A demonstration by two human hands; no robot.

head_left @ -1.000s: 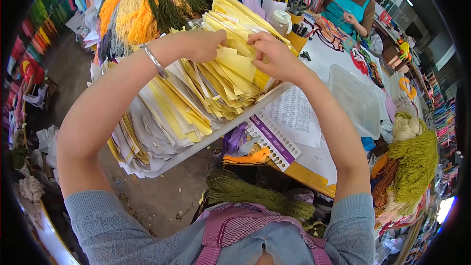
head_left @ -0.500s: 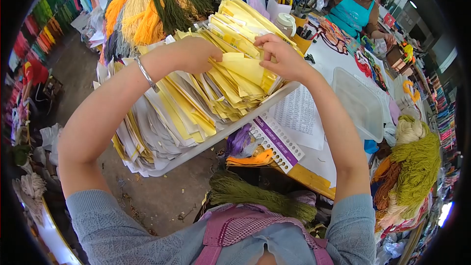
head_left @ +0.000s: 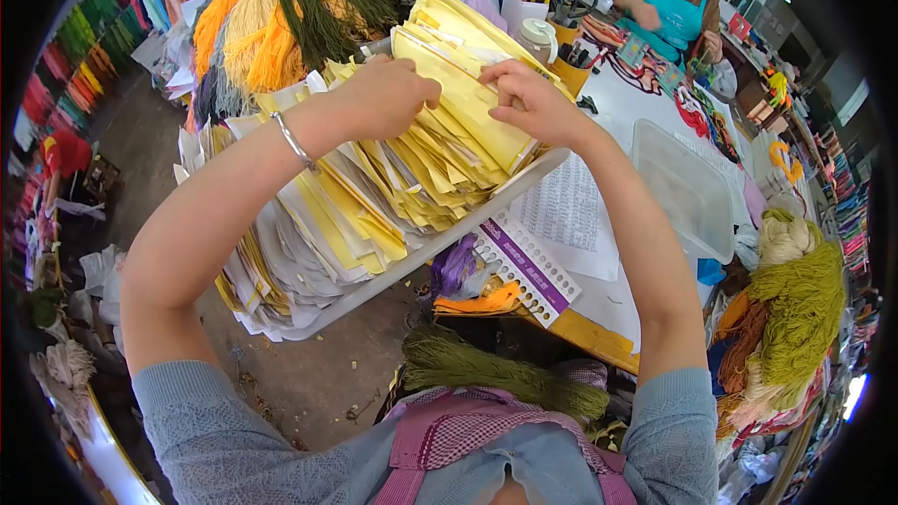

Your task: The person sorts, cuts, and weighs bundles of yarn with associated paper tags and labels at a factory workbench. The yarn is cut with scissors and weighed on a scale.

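Observation:
A long pale plastic bin (head_left: 432,251) stands tilted across the view, packed with upright yellow and white envelopes (head_left: 365,215). Over the middle of the rows is my left hand (head_left: 391,96), its fingers curled above the yellow envelopes; whether it pinches one is hidden. My right hand (head_left: 533,105) rests at the right part of the bin with bent fingers, touching the face of a broad yellow envelope (head_left: 460,98). A metal bangle (head_left: 294,138) circles my left wrist.
Orange, cream and dark green yarn (head_left: 323,0) lies behind the bin. On the table are a purple-and-white card (head_left: 524,266), printed sheets (head_left: 566,210), a clear tray (head_left: 683,189) and a lidded cup (head_left: 537,40). Olive yarn (head_left: 795,299) hangs at right. A person in a teal apron (head_left: 675,14) sits beyond.
My left hand has moved up and slightly right, and the yellow envelope between my hands now shows a broader face. The person in the apron has raised a hand.

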